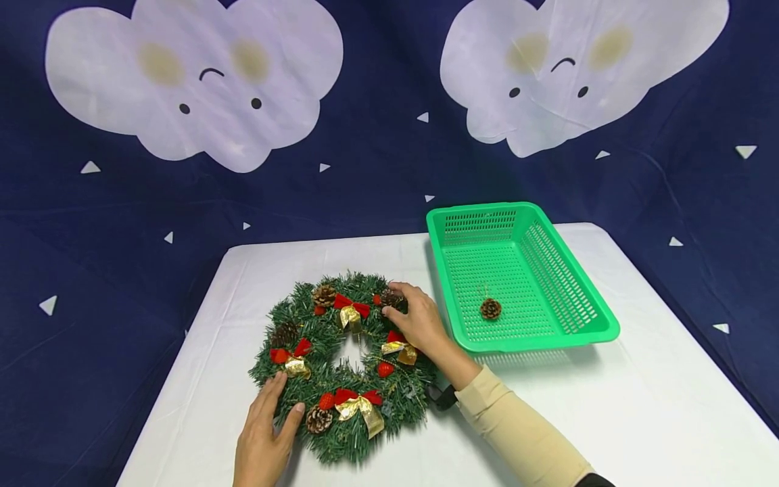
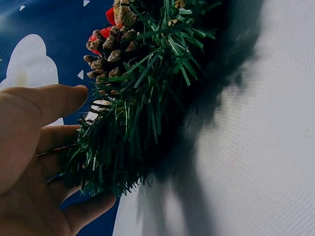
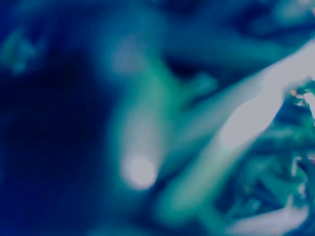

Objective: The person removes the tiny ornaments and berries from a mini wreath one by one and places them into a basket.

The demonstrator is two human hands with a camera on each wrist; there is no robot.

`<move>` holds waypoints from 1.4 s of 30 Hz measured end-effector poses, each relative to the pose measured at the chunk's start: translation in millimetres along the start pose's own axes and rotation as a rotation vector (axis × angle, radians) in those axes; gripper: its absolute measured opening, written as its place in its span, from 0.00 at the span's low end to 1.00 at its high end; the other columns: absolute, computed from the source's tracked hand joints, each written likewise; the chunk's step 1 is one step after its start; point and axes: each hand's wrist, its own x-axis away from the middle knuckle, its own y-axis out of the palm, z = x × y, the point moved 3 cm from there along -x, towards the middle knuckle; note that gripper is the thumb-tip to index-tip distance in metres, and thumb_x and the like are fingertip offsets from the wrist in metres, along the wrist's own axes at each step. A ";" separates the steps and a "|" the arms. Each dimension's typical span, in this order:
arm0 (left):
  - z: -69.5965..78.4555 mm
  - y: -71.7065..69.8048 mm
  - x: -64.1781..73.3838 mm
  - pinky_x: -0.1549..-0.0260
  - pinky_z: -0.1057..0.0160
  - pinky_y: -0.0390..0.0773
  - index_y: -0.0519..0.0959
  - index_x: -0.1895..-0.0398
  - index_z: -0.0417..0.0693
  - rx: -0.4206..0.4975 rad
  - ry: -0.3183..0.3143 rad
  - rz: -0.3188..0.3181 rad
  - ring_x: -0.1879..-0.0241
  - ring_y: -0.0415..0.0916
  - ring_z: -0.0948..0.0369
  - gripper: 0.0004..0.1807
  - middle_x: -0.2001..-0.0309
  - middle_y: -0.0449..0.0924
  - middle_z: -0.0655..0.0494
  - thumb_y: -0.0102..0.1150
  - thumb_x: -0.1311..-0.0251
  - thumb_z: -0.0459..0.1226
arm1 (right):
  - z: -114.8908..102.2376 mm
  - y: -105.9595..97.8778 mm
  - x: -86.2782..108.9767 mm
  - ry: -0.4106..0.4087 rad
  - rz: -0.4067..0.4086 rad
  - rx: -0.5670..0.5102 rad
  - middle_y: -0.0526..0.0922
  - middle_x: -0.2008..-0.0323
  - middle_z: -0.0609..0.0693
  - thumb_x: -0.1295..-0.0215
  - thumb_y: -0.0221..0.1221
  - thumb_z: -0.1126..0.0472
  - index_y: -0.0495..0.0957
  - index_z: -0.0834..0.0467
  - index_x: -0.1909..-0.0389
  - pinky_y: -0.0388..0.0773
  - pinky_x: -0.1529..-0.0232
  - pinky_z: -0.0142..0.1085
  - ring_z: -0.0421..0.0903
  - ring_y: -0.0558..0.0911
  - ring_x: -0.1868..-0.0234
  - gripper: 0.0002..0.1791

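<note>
A green Christmas wreath lies on the white table, decorated with red-and-gold bows, red berries and several pine cones. At its upper right, my right hand pinches a pine cone between thumb and fingers, against the greenery. My left hand rests at the lower left rim, fingers spread and fairly straight, near a bow and another pine cone. In the left wrist view, the left fingers touch the tips of the wreath's needles. The right wrist view is too blurred for detail.
A green perforated basket stands right of the wreath, with one pine cone inside. The white tablecloth covers the table. Behind it hangs a dark blue cloth with cloud faces and small white triangles.
</note>
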 end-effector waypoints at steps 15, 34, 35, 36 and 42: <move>-0.2 -0.1 -0.3 0.39 0.34 0.60 0.58 0.28 0.52 -0.007 -0.009 -0.019 0.28 0.51 0.45 0.36 0.27 0.56 0.49 0.51 0.35 0.54 | -15.8 -11.0 5.1 -0.016 0.039 -0.106 0.81 0.51 0.56 0.42 0.65 0.57 0.75 0.52 0.44 0.77 0.49 0.51 0.54 0.80 0.49 0.23; 0.9 -0.5 0.8 0.40 0.35 0.61 0.59 0.28 0.51 -0.014 0.015 0.001 0.28 0.52 0.45 0.35 0.28 0.57 0.48 0.51 0.35 0.53 | -21.8 -43.1 12.5 -0.037 0.129 -0.222 0.80 0.46 0.56 0.43 0.65 0.59 0.75 0.56 0.44 0.75 0.44 0.54 0.56 0.78 0.44 0.24; 0.9 -0.5 0.7 0.39 0.35 0.61 0.59 0.28 0.51 -0.012 0.013 -0.003 0.28 0.51 0.45 0.35 0.28 0.57 0.48 0.51 0.35 0.54 | -21.7 -45.5 12.5 -0.034 0.134 -0.225 0.80 0.46 0.56 0.43 0.65 0.59 0.75 0.56 0.44 0.75 0.43 0.54 0.56 0.78 0.43 0.24; 0.8 -0.5 0.6 0.39 0.34 0.61 0.59 0.28 0.51 -0.011 0.008 -0.008 0.28 0.51 0.45 0.35 0.28 0.57 0.48 0.51 0.35 0.54 | -21.5 -47.9 12.7 -0.029 0.137 -0.229 0.80 0.46 0.57 0.43 0.65 0.58 0.75 0.55 0.44 0.74 0.43 0.53 0.56 0.78 0.43 0.24; 0.7 -0.7 0.1 0.38 0.35 0.60 0.58 0.28 0.51 -0.011 -0.007 -0.027 0.28 0.50 0.45 0.36 0.27 0.56 0.49 0.51 0.35 0.54 | -16.6 -61.6 12.4 0.022 0.133 -0.228 0.80 0.46 0.57 0.42 0.65 0.58 0.75 0.54 0.44 0.71 0.40 0.54 0.56 0.77 0.42 0.24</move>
